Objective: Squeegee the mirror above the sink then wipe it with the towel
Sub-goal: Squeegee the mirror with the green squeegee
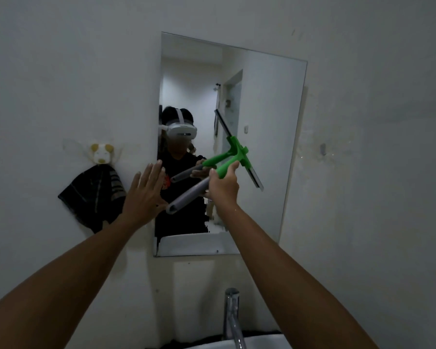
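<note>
A rectangular mirror (pixel 267 102) hangs on the white wall above the sink. My right hand (pixel 223 186) grips the handle of a green and grey squeegee (pixel 239 152). Its dark blade lies slanted against the glass near the mirror's middle. My left hand (pixel 145 191) is raised with fingers straight and spread, its fingertips at the mirror's left edge. A dark towel (pixel 92 197) hangs from a hook on the wall left of the mirror, just left of my left hand.
A white animal-shaped hook (pixel 101 153) holds the towel. A chrome tap (pixel 233 316) rises from the white sink (pixel 259 342) at the bottom edge. A small hook (pixel 323 149) sticks out of the wall right of the mirror. A person wearing a headset is reflected in the glass.
</note>
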